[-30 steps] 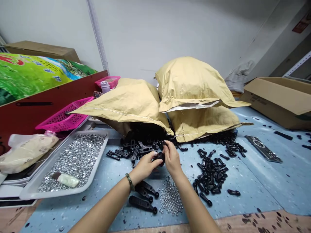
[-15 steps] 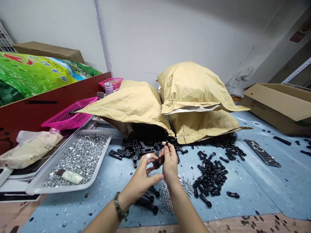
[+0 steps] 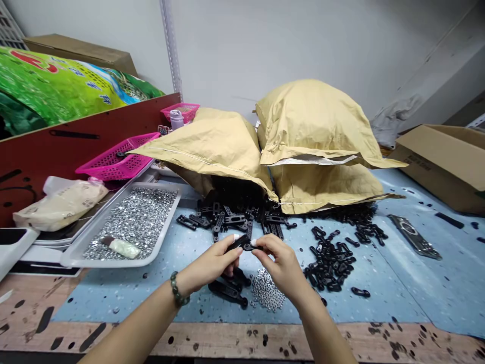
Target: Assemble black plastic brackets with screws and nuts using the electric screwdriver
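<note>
Part: a small black part [image 3: 242, 244] is held in the air between both hands, above the blue mat [image 3: 397, 293] and just this side of the brown sacks [image 3: 310, 126].
Long axis: the part is laid roughly left to right, slightly tilted, its left end at the left fingertips and its right end at the right fingertips.
Left hand [image 3: 212, 264]: fingers are closed in a pinch on the part's left end; a bead bracelet [image 3: 176, 290] is worn at the wrist.
Right hand [image 3: 282, 263]: thumb and forefinger are pinched on the part's right end; whether something small is also held there cannot be told.
Nearer hand: neither; the part is shared evenly.
Nuts [image 3: 267, 292]: a small silver heap is seen on the mat under the right hand.
Long black pieces [image 3: 227, 292]: laid beside the nuts, under the left hand.
Black parts pile [image 3: 333, 258]: spread to the right of the hands, below the sacks.
Tray [image 3: 76, 258]: filled with silver hardware, left of the sacks.
Pink basket [image 3: 117, 163]: behind the tray.
</note>
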`<state>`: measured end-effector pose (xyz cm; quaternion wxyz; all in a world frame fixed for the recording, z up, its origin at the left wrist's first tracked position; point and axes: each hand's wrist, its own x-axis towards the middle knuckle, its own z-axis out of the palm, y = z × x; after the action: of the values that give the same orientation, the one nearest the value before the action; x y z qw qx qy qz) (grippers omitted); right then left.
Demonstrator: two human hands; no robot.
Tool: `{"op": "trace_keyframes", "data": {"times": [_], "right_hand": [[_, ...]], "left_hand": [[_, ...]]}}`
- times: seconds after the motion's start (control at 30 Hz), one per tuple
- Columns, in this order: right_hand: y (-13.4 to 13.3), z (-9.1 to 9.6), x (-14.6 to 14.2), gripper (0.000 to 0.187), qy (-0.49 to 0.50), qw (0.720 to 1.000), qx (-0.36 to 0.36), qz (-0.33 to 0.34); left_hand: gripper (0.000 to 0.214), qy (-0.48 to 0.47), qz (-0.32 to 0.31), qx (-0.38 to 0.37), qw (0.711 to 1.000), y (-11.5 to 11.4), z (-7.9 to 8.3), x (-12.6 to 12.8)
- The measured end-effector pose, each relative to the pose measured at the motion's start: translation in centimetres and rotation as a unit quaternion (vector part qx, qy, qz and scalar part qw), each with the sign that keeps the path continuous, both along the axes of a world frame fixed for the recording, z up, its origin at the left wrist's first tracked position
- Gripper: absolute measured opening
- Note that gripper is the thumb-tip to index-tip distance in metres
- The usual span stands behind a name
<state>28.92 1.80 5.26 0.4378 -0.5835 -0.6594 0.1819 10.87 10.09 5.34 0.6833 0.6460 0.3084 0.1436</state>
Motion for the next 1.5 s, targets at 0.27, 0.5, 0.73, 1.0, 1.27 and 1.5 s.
{"op": "trace_keyframes", "data": {"times": [0.27, 0.5, 0.73, 1.0, 1.27, 1.5], "right_hand": [[-0.6, 1.5, -0.7, 0.012, -0.063, 0.998, -0.012, 0.029], [-0.7, 0.2, -0.1, 0.008, -0.03, 0.999, -0.041, -0.012], [-1.5, -4.2, 0.5, 0.012, -0.132, 0.984, -0.113, -0.038], [-0.5, -6.0, -0.4, 0.023, -0.089, 0.989, -0.05, -0.102], [-1.2, -4.3, -0.2, 0.015, -0.001, 0.997, 0.068, -0.024], [-1.4, -5.2, -0.5, 0.015, -0.016, 0.995, 0.035, -0.092]], "left_hand": [[0.011, 0.108, -0.043, 0.363, 0.925, -0.3, 1.1, -0.2], [0.022, 0.124, -0.061, 0.539, 0.831, -0.5, 0.7, 0.6], [0.023, 0.147, 0.027, 0.428, 0.891, 1.4, -0.3, 0.6], [0.019, 0.11, -0.058, 0.448, 0.885, 3.1, -1.9, 0.9], [0.022, 0.064, -0.142, 0.513, 0.844, 2.0, -1.1, 1.8], [0.012, 0.076, -0.178, 0.495, 0.847, 2.9, -1.6, 2.5]]}}
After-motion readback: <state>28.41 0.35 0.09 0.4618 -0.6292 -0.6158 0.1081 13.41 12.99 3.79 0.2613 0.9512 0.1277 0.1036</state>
